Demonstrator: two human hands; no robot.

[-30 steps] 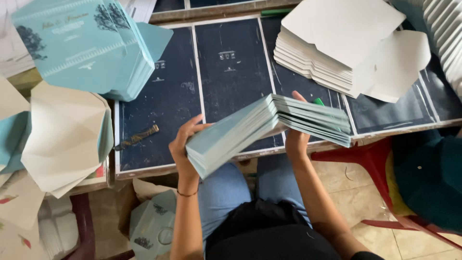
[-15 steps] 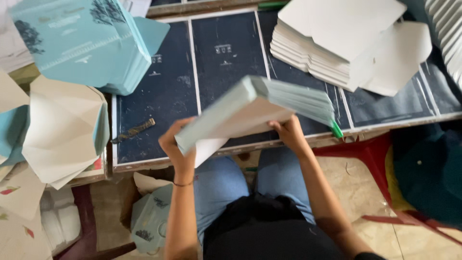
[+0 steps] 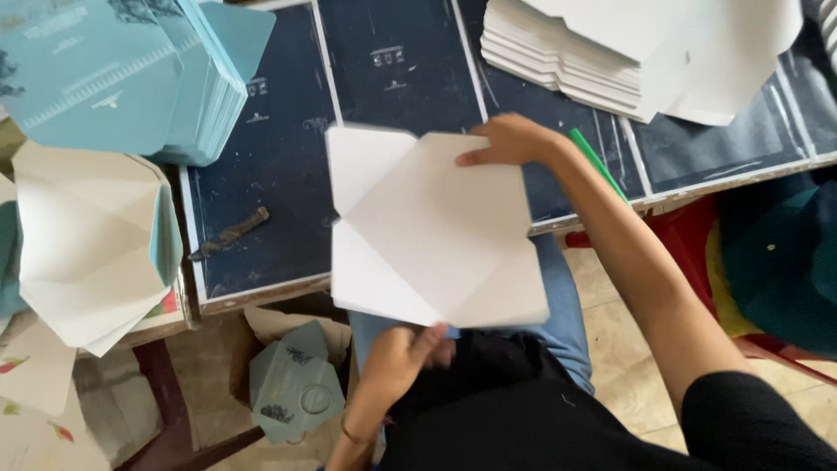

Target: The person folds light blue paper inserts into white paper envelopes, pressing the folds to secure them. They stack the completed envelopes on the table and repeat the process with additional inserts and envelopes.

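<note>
Dark work table bearing a blue die-cut stack at far left and a white stack at far right. Unfolded white envelope blanks overhang the table's near edge above the lap, long axis running from near edge to far edge, flaps pointing left. Right hand pinches their far edge; left hand, nearer the body, grips the near edge from below.

Small paper-goods workshop.
Stacks of flat white card blanks and teal printed envelopes crowd a dark worktable.
</note>
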